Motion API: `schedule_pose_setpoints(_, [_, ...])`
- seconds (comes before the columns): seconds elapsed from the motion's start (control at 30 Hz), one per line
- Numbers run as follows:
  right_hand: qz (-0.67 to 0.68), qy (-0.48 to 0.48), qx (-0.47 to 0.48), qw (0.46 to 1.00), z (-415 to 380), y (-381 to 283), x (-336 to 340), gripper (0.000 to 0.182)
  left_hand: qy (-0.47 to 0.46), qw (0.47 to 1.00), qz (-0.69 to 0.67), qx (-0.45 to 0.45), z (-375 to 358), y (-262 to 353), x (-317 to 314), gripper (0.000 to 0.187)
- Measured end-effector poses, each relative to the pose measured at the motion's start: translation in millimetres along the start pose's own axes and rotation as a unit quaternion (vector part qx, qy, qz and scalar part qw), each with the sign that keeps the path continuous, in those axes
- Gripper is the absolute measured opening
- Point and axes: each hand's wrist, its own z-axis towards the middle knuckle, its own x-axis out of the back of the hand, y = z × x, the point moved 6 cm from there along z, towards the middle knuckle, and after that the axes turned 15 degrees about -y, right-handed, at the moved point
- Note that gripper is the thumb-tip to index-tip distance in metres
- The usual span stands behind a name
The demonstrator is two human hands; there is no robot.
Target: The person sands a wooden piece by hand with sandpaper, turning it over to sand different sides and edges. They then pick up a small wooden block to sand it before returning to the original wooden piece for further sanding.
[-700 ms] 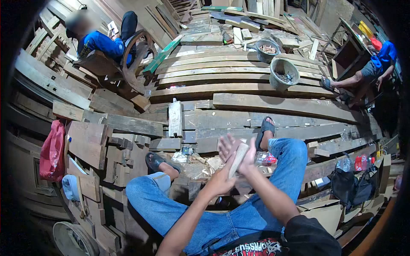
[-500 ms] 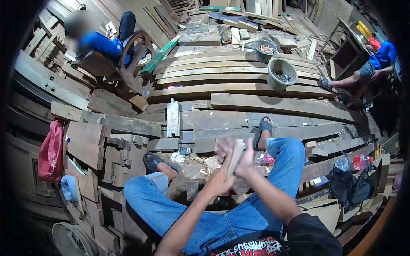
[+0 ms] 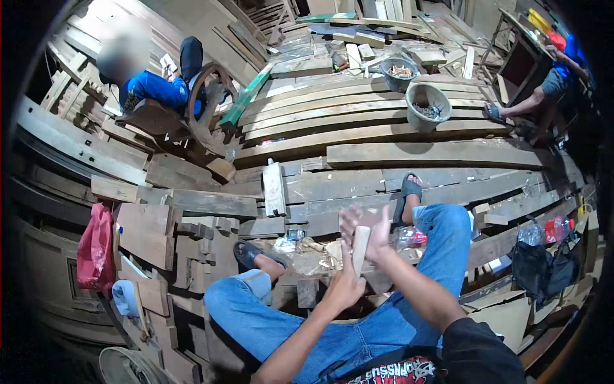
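Observation:
A short pale piece of wood (image 3: 360, 249) stands nearly upright between my hands, above the gap between my knees. My left hand (image 3: 346, 287) grips its lower part, with a finger stretched up along its side. My right hand (image 3: 377, 232) is just behind and to the right of the piece's upper end, its palm turned toward it and its fingers spread and partly blurred. Whether the right palm touches the wood is hard to tell.
Planks cover the floor. Two buckets (image 3: 428, 107) (image 3: 398, 73) stand ahead. A person in blue (image 3: 153, 88) sits at upper left, another person (image 3: 556, 89) at upper right. Bottles (image 3: 558, 230) and a black bag (image 3: 543, 272) lie right, a red cloth bag (image 3: 96, 249) hangs left.
The view has shifted, so the surroundings sit further right. The wood piece is more upright, and my right hand has opened away from it with its fingers spread.

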Motion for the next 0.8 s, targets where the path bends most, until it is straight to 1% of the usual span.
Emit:
schedule_pose_setpoints(0.07, [-0.010, 0.002, 0.003, 1.000, -4, -1, 0, 0.097, 0.006, 0.999, 0.032, 0.044, 3, -1, 3, 0.102])
schedule_pose_setpoints(0.13, [-0.038, 0.018, -0.052, 0.998, -25, 37, 10, 0.096, -0.015, 0.986, 0.063, 0.153, 6, -2, 17, 0.100])
schedule_pose_setpoints(0.17, [-0.062, 0.065, -0.051, 0.995, -29, 50, 22, 0.097, 0.042, 0.984, 0.125, 0.122, 3, -4, 20, 0.097])
schedule_pose_setpoints(0.27, [-0.002, 0.046, -0.068, 0.997, -12, 39, 10, 0.094, 0.010, 0.977, 0.147, 0.152, -3, 4, 17, 0.095])
schedule_pose_setpoints(0.3, [0.006, 0.017, -0.038, 0.999, -3, 24, 11, 0.093, -0.012, 0.973, 0.159, 0.169, -3, 7, 10, 0.091])
schedule_pose_setpoints(0.33, [0.014, -0.012, -0.007, 1.000, 2, 11, 10, 0.092, -0.010, 0.969, 0.201, 0.139, -4, 10, 0, 0.091])
schedule_pose_setpoints(0.37, [-0.005, 0.041, -0.016, 0.999, -3, 11, 19, 0.095, -0.020, 0.970, 0.192, 0.149, -4, 6, -6, 0.092])
schedule_pose_setpoints(0.4, [-0.001, 0.039, -0.045, 0.998, -9, 24, 23, 0.095, -0.030, 0.970, 0.182, 0.155, -4, 11, -4, 0.094])
schedule_pose_setpoints(0.47, [0.002, 0.043, -0.102, 0.994, -31, 59, 40, 0.096, -0.008, 0.971, 0.185, 0.154, 1, 9, 16, 0.098])
schedule_pose_setpoints(0.5, [-0.100, 0.075, -0.086, 0.988, -38, 65, 32, 0.098, -0.016, 0.961, 0.216, 0.170, 8, -10, 14, 0.101])
schedule_pose_setpoints(0.53, [-0.105, 0.061, -0.114, 0.986, -35, 69, 33, 0.098, -0.003, 0.960, 0.226, 0.164, 6, -13, 14, 0.100])
schedule_pose_setpoints(0.6, [-0.035, 0.048, -0.127, 0.990, -18, 57, 32, 0.099, 0.024, 0.957, 0.244, 0.152, -4, -6, 11, 0.096])
schedule_pose_setpoints(0.67, [-0.077, 0.061, -0.053, 0.994, -4, 32, 36, 0.100, 0.015, 0.958, 0.257, 0.126, -10, 11, 1, 0.094])
schedule_pose_setpoints(0.7, [-0.080, 0.073, -0.044, 0.993, -6, 33, 35, 0.103, -0.012, 0.967, 0.213, 0.135, -9, 14, 0, 0.093])
schedule_pose_setpoints(0.8, [-0.070, 0.041, -0.108, 0.991, -22, 49, 26, 0.103, 0.004, 0.976, 0.176, 0.130, 1, 7, 8, 0.098])
